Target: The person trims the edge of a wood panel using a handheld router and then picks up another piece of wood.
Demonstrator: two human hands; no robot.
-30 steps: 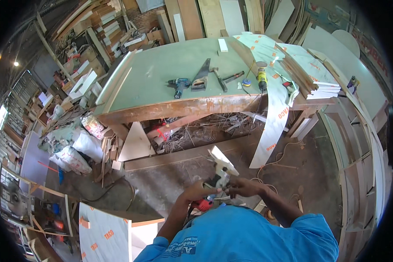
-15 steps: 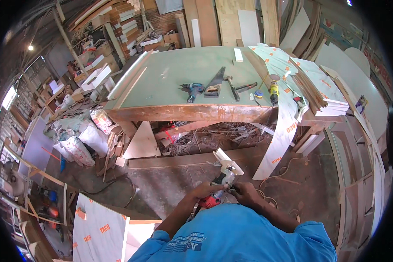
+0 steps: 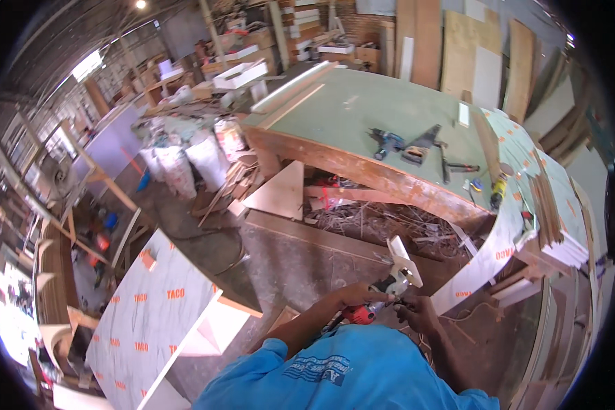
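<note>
My left hand (image 3: 357,296) grips a power tool (image 3: 365,312) with a red and black body, a metal head and a pale flat base plate (image 3: 404,261) tilted upward. Beside the metal head, my right hand (image 3: 413,313) has its fingers curled at a small part I cannot make out. The tool is in front of my blue shirt, away from the green-topped workbench (image 3: 355,102). On the bench lie a drill (image 3: 388,143), a handsaw (image 3: 419,147), a hammer (image 3: 444,160) and a yellow corded tool (image 3: 499,188).
A marble-patterned board box (image 3: 147,314) stands at lower left. Beyond it are wooden frames (image 3: 116,191), filled sacks (image 3: 205,167) and stacked offcuts. Scraps (image 3: 362,219) lie under the bench, a long laminate strip (image 3: 465,280) hangs at its right, and tall boards (image 3: 458,55) lean behind.
My view has turned to the left, so the bench appears further right and more of the board box shows. The tool stays in my left hand, with my right hand still at its head.
</note>
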